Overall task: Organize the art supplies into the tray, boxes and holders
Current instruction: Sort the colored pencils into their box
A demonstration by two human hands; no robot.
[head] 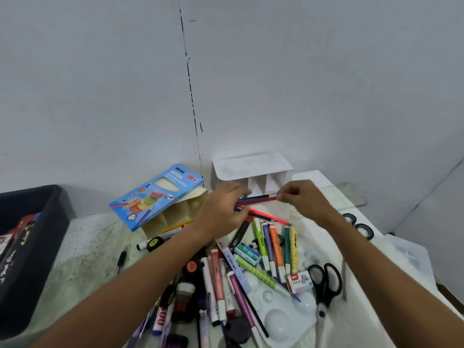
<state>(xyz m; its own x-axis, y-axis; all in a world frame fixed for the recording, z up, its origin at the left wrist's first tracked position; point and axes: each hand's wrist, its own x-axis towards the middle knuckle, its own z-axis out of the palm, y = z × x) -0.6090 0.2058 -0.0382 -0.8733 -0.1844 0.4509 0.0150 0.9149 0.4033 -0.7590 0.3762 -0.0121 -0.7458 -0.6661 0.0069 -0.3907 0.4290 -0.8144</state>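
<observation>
Lettering on the blue pencil box [155, 194] reads "Ninso NEON"; a small teal box [247, 253] in the pile shows "10". My left hand [223, 212] grips a bundle of coloured pencils [256, 199] above the heap of markers [251, 267], near the white divided holder [253, 175]. My right hand [301, 197] pinches their other end. Their long axis runs left to right, tilted slightly up toward the right.

Home craft or study corner: speckled worktop [95, 249] set against bare white walls [100, 84]. Heaped markers [273, 247] at 6 o'clock, scissors [325, 282] at 4, coloured-pencil box [155, 194] at 10, white holder [253, 174] at 12.
</observation>
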